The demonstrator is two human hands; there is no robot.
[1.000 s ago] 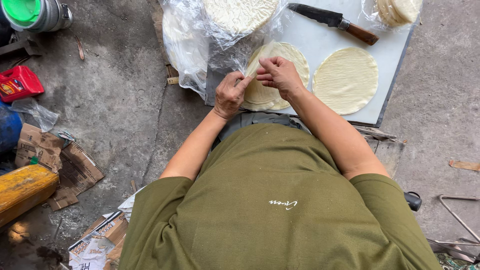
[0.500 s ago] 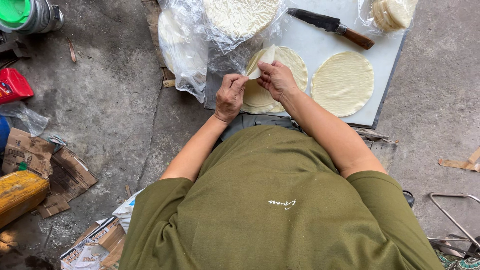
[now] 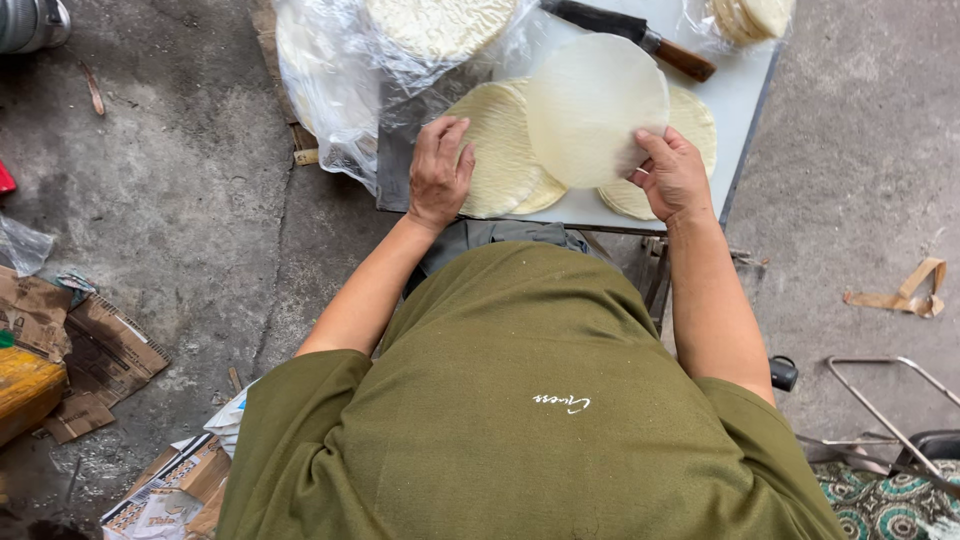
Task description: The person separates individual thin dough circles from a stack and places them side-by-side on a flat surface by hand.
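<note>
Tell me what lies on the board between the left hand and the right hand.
In the head view, between the left hand and right hand lie ridged yellowish discs, partly covered by the thin sheet that the right hand holds.

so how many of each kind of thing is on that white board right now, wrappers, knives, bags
single round wrappers: 3, one lifted in the right hand at, one under the left hand at, one behind at
wrapper stacks in clear bags: 2, at and
knife with wooden handle: 1
total: 6 on the white board
</note>
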